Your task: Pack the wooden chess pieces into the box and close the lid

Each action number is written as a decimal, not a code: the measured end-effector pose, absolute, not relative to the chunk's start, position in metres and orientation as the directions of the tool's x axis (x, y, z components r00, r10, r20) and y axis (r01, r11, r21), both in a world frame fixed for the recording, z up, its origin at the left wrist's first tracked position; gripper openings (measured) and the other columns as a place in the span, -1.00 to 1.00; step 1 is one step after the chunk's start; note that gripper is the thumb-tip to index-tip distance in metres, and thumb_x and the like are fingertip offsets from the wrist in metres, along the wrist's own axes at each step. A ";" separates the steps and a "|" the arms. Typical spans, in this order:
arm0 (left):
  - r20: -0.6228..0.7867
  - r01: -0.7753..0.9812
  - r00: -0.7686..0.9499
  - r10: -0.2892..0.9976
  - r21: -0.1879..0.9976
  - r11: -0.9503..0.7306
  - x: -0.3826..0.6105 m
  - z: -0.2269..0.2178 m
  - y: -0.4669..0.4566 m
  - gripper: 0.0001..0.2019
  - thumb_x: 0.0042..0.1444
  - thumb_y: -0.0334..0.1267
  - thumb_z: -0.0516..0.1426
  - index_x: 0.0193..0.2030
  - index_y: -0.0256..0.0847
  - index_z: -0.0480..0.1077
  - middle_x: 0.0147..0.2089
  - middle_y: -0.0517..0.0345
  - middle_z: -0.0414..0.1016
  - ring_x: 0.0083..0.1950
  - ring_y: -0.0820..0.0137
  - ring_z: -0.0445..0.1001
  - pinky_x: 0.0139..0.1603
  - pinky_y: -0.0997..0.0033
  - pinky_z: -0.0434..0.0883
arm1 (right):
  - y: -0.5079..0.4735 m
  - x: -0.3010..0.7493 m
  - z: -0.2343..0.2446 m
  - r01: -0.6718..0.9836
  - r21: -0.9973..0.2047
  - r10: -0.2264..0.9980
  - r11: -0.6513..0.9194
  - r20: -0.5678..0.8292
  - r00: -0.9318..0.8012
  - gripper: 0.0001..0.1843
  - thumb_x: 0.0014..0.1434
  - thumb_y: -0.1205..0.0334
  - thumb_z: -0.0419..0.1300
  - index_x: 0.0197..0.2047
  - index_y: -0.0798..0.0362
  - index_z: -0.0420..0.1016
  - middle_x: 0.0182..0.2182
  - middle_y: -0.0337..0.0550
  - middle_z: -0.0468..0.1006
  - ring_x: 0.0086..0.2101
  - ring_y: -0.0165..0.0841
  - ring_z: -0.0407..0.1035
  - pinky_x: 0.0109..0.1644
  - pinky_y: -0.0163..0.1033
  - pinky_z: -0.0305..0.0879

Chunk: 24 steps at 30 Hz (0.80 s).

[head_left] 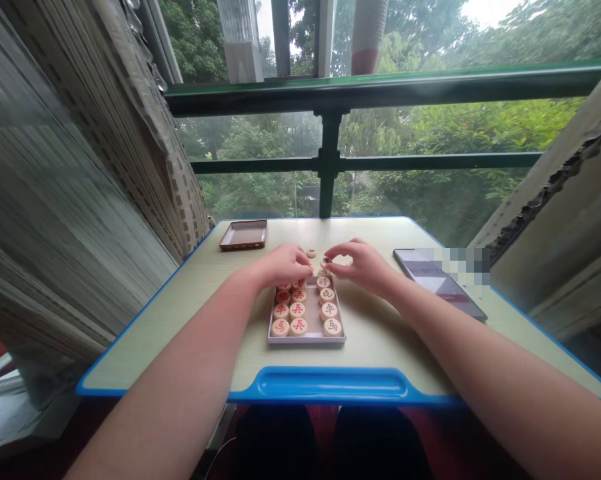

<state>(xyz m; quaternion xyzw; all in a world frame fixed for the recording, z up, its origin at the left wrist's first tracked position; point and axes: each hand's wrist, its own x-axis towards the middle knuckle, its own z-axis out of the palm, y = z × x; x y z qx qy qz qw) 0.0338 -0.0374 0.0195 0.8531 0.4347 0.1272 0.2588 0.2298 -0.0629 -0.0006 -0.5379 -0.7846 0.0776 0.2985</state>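
Note:
An open white box point(309, 339) on the small table holds round wooden Chinese chess pieces. Red-marked ones, such as a red piece point(297, 327), fill two columns on its left, and a dark-marked piece point(332, 327) stands nearest in a column on its right. Over the far left of the box, my left hand point(285, 263) is closed, its fingertips pinching a chess piece mostly hidden by the fingers. My right hand point(359, 265) pinches a dark-marked chess piece point(325, 262) between thumb and forefinger, just beyond the box's far right. Another loose piece point(311, 253) lies farther back between the hands.
A shallow brown box lid point(244, 235) lies at the back left of the table point(180, 333). To the right lies a phone point(440, 283), partly pixelated. A blue tray groove point(333, 383) runs along the near edge. Beyond are a green railing point(380, 90) and curtains point(70, 167).

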 end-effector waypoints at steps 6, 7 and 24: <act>0.029 0.669 0.582 0.813 0.550 -0.499 0.034 0.020 -0.036 -0.75 -0.17 -0.37 0.01 -0.44 -0.28 0.52 -0.16 0.02 0.47 -0.17 0.30 0.43 -0.08 0.41 0.36 | -0.082 0.214 0.008 0.665 -0.465 0.810 0.585 0.378 -0.448 -0.85 0.02 0.23 0.23 -0.30 0.03 0.56 -0.38 -0.14 0.55 -0.22 -0.31 0.32 -0.14 -0.24 0.23; 0.042 0.670 0.579 0.814 0.544 -0.504 0.033 0.021 -0.036 -0.73 -0.19 -0.40 0.01 -0.43 -0.28 0.52 -0.16 0.02 0.47 -0.15 0.30 0.43 -0.07 0.41 0.36 | -0.083 0.212 0.008 0.664 -0.461 0.807 0.589 0.378 -0.454 -0.86 0.01 0.24 0.23 -0.31 0.03 0.56 -0.39 -0.15 0.55 -0.22 -0.31 0.32 -0.13 -0.24 0.23; -0.053 0.718 0.577 0.815 0.508 -0.476 0.027 0.031 -0.041 -0.71 -0.17 -0.28 0.04 -0.35 -0.24 0.54 -0.29 0.10 0.54 -0.23 0.29 0.46 -0.21 0.45 0.38 | -0.087 0.204 0.005 0.697 -0.382 0.794 0.607 0.339 -0.505 -0.84 0.02 0.27 0.23 -0.29 0.02 0.59 -0.38 -0.14 0.60 -0.27 -0.29 0.29 -0.14 -0.21 0.25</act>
